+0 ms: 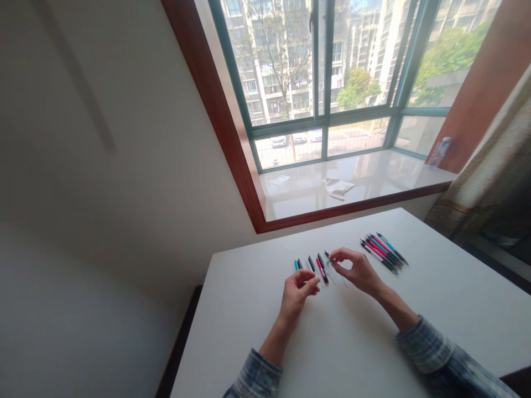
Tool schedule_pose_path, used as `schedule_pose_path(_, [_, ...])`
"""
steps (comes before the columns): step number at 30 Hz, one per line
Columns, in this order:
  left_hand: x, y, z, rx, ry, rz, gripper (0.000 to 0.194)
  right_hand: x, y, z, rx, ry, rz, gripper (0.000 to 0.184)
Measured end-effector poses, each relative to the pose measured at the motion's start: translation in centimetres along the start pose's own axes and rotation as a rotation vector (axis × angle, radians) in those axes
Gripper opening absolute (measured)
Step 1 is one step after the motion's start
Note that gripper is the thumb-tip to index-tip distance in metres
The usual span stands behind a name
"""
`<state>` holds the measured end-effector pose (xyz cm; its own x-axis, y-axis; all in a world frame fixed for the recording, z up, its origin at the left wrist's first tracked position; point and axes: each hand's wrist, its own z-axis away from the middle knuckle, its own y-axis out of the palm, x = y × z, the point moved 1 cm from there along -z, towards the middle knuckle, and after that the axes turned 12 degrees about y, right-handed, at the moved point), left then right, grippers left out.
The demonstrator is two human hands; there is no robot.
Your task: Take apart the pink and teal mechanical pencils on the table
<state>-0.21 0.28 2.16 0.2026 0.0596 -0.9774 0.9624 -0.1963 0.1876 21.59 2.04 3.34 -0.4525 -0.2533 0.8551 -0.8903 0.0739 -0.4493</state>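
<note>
On the white table [232, 331] below a wide window [319, 66], we see the person's two hands apart, a short gap between them, both raised over the tabletop. The left hand [296, 293] is loosely curled, its fingertips turned inward by the left part of a row of pens [315, 268], and we cannot tell whether it holds anything. The right hand [357, 271] brings thumb and fingertips together at the row's right end, at the tip of a dark pen; whether they grip it, we cannot tell. The pens in the row lie side by side in black, pink and teal, over what look like clear plastic sleeves. Just past the right hand, a tight bunch of pens [384, 253] in the same colours lies at an angle on the table. Beyond the table, a crumpled cloth [339, 188] and a paper slip [280, 179] lie on the pale window sill [394, 177].
</note>
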Motion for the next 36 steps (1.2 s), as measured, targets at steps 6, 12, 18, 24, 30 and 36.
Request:
schedule_pose_path(6, [-0.2,0.1,0.0,0.002,0.001,-0.012,0.033,0.2,-0.3,0.0,0.05,-0.041,0.062,0.013])
schedule_pose_path(12, [0.0,0.0,-0.1,0.012,-0.005,-0.024,0.033,0.3,-0.4,0.1,0.116,-0.059,0.028,0.019])
schedule_pose_path(18, [0.1,-0.1,-0.1,0.034,0.007,-0.025,0.03,0.6,-0.4,0.1,0.109,-0.045,0.036,0.018])
schedule_pose_path(24, [0.1,0.1,-0.1,0.073,0.02,-0.04,0.031,0.7,0.4,0.5,0.127,-0.034,0.041,0.01])
schedule_pose_path(30, [0.2,0.1,-0.1,0.084,0.013,-0.037,0.032,1.1,0.6,0.6,0.154,0.007,-0.018,0.009])
schedule_pose_path(36, [-0.1,0.2,-0.1,0.093,0.013,-0.024,0.032,1.4,1.4,1.0,0.374,0.097,-0.219,0.025])
